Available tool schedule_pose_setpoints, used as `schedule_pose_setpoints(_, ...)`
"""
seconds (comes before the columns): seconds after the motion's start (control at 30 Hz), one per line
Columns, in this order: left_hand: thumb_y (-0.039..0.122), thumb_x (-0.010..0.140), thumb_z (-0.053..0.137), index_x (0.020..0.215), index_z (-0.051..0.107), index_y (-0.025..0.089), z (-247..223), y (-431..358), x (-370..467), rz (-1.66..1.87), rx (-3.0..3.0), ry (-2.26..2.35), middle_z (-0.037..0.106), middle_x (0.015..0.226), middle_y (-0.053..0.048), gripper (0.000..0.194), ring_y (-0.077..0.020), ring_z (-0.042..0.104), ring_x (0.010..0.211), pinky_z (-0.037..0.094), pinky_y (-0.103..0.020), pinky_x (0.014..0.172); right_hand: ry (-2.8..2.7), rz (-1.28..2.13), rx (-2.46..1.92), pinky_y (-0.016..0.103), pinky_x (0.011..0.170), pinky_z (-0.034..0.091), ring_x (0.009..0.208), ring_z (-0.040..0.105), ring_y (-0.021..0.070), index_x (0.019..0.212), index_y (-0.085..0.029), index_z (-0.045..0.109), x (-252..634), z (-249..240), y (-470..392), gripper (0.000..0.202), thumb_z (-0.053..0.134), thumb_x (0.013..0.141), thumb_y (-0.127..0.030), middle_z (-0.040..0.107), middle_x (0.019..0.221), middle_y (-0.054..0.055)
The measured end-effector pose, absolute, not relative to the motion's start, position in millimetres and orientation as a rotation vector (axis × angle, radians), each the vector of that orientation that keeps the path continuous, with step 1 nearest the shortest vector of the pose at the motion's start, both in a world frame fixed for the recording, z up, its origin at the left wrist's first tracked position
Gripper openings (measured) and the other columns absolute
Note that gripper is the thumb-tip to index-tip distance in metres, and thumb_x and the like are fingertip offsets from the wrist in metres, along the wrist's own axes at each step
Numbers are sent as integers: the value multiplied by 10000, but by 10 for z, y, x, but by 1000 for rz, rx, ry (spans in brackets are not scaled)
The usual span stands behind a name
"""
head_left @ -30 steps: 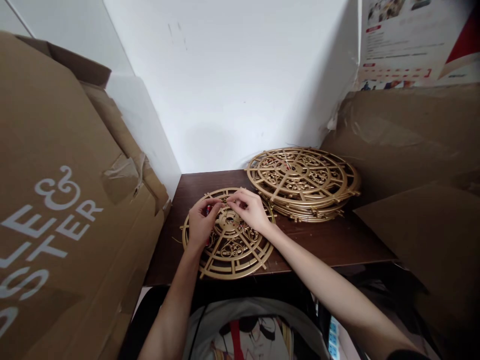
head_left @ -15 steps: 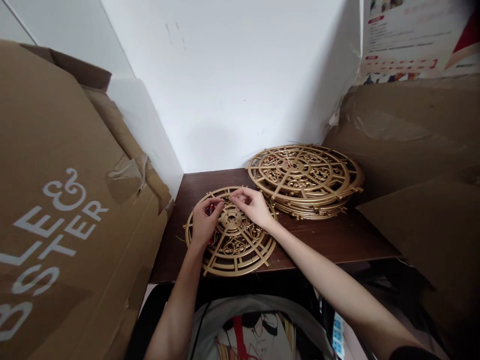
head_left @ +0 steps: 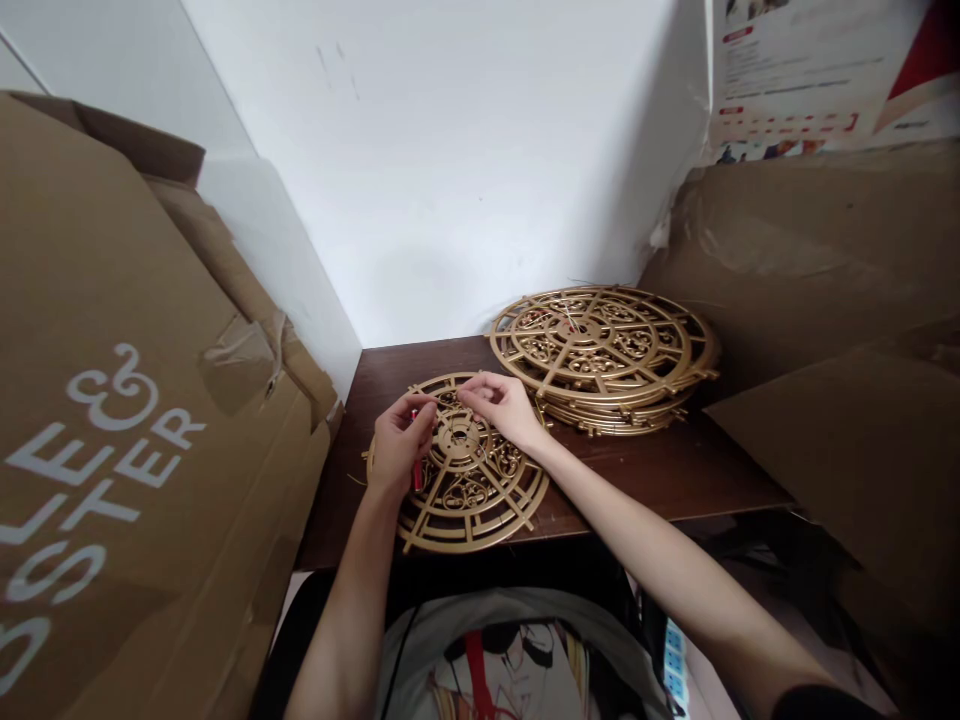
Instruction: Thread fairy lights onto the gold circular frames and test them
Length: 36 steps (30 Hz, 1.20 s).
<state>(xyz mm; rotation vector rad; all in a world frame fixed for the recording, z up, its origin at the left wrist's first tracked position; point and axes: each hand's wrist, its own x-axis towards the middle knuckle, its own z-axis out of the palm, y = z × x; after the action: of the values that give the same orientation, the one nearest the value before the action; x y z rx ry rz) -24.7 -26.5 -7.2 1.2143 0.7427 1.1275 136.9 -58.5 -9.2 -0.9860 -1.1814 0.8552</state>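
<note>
A round gold openwork disc [head_left: 457, 522] with scroll patterns and spokes lies flat near the table's front edge. Over its left side, my left hand [head_left: 399, 440] is closed, with a slim red tool [head_left: 417, 475] held in the palm; its kind is unclear. The thumb and forefinger of that hand are pinched together. My right hand [head_left: 504, 408] is above the disc's far right part, also in a pinch, facing the left hand. Whatever sits between its fingertips is too small to make out. Thin wires show about the disc's centre.
Several similar gold discs are piled in a stack [head_left: 600, 385] at the back right of the dark brown table [head_left: 675, 465]. Large cardboard boxes rise on the left [head_left: 97, 330] and right [head_left: 817, 270]. A white wall [head_left: 465, 160] closes off the back.
My left hand has shifted slightly left, away from the right hand, and more of the red tool shows. My right hand keeps nearly the same place over the disc. The view has shifted slightly.
</note>
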Motion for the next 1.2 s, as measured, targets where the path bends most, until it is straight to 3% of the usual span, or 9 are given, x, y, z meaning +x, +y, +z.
schedule_pose_setpoints(0.37, 280, 667, 783, 832, 658, 148, -70, -257, -269, 1130, 1151, 654, 499, 538, 57, 246, -12, 299, 391, 175, -115, 319, -1161, 901, -949, 218, 472, 406, 464, 509, 84, 771, -157, 647, 1361, -75, -607, 369, 750, 672, -498, 619, 585, -15)
schedule_pose_setpoints(0.6, 327, 657, 787, 824, 657, 136, -73, -264, -240, 1169, 1221, 728, 530, 552, 51, 285, -9, 305, 369, 187, -138, 319, -1277, 832, -998, 226, 476, 374, 462, 485, 97, 815, -162, 669, 1348, -127, -601, 309, 717, 734, -457, 519, 488, -54)
schedule_pose_setpoints(0.77, 339, 654, 782, 822, 651, 135, -74, -266, -226, 1166, 1250, 767, 541, 547, 50, 295, -8, 306, 357, 199, -148, 327, -1306, 833, -1000, 228, 467, 352, 464, 468, 94, 883, -160, 703, 1321, -168, -600, 287, 717, 746, -411, 558, 533, -35)
schedule_pose_setpoints(1.0, 334, 689, 755, 817, 656, 144, -69, -295, -219, 1166, 1377, 806, 491, 537, 59, 250, -23, 314, 384, 226, -166, 357, -1303, 753, -1038, 224, 456, 316, 477, 420, 87, 800, -155, 719, 1310, -135, -622, 279, 720, 738, -428, 555, 551, -24)
schedule_pose_setpoints(1.2, 329, 796, 641, 988, 598, 197, -111, -248, -209, 1161, 1332, 585, 652, 782, -10, 236, -68, 462, 513, 372, -190, 467, -1207, 759, -1022, 228, 445, 254, 461, 331, 79, 783, -158, 692, 1306, -114, -622, 319, 707, 736, -473, 435, 487, -58)
